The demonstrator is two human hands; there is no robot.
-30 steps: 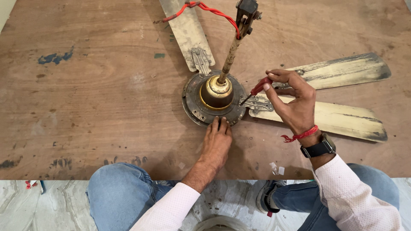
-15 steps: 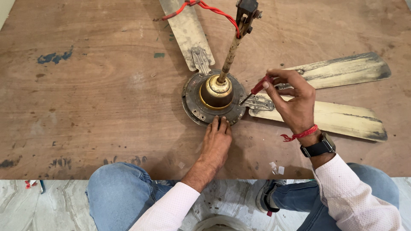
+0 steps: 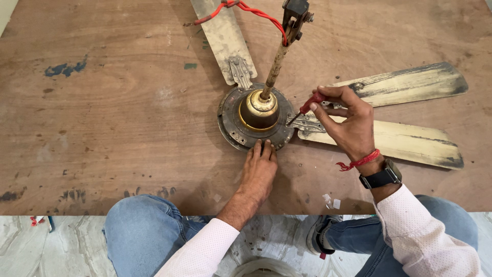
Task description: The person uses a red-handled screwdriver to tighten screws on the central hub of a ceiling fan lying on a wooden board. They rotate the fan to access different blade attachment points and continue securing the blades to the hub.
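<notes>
An old ceiling fan (image 3: 256, 115) lies on a scuffed plywood board (image 3: 102, 102), its round motor housing near the middle of the board, just ahead of the person's knees. The right hand (image 3: 348, 123) pinches the red handle of a small screwdriver (image 3: 306, 109) between thumb and fingertips, the thin shaft slanting down to the blade bracket (image 3: 307, 123) at the housing's right rim. The left hand (image 3: 260, 172) lies flat with its fingers pressed together, their tips against the near rim of the housing. The tip may slip out of the screw head, because the tool is held at a slant with only a light pinch; a slip could gouge the metal or jab the bracing fingers close by. Whether the tip is seated in a screw is hard to judge from here. The housing could also turn under torque, as only fingertips steady it. The housing is dull grey metal ringed with small holes, capped by a tarnished brass-coloured dome (image 3: 259, 109); a rusty downrod (image 3: 274, 69) rises from it, with a twisted red wire (image 3: 256, 11) looped at its top. Three long flat blades (image 3: 400, 87) are cream-painted, grimy and worn dark at the edges.
</notes>
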